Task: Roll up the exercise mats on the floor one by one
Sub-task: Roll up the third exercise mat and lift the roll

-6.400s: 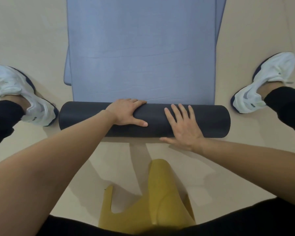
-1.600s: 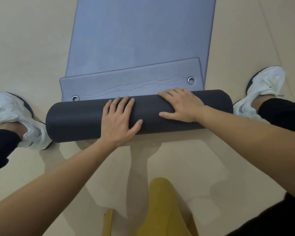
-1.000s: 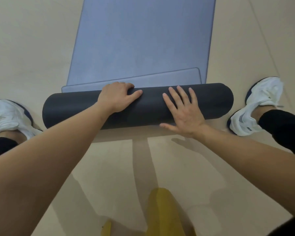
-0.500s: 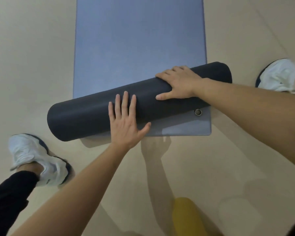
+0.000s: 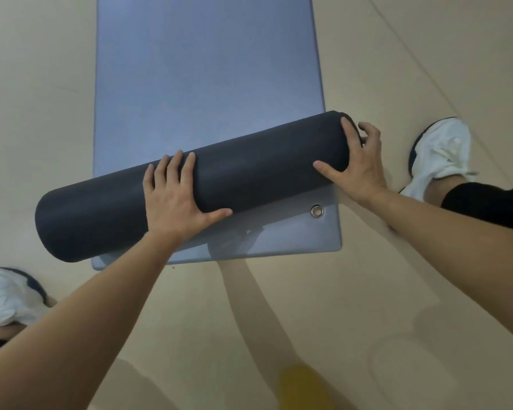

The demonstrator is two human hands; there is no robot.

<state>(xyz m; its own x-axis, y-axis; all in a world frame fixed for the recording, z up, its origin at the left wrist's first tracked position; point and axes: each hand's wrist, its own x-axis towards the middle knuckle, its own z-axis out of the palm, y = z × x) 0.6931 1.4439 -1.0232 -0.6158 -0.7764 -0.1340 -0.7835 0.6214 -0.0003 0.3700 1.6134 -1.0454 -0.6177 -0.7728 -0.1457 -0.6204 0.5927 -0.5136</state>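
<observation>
rolled mat [image 5: 249,176] sits askew on flat mat [image 5: 208,69]

left hand [image 5: 175,199] flat, fingers straight, pressing mid-length on the rolled mat. right hand [image 5: 360,167] cups its right end: thumb on the side, fingers curled over the end face. rolled mat lies diagonally across the flat mat's near end, with a grommet [image 5: 317,211] exposed by the near right corner. vs 0.5 s ago: right hand went from the top to the end; left hand is in the same spot.

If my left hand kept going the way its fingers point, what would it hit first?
Your left hand rests on the dark rolled mat; past the roll's top it would likely meet the flat blue mat beyond. Nothing else shows in that line.
</observation>
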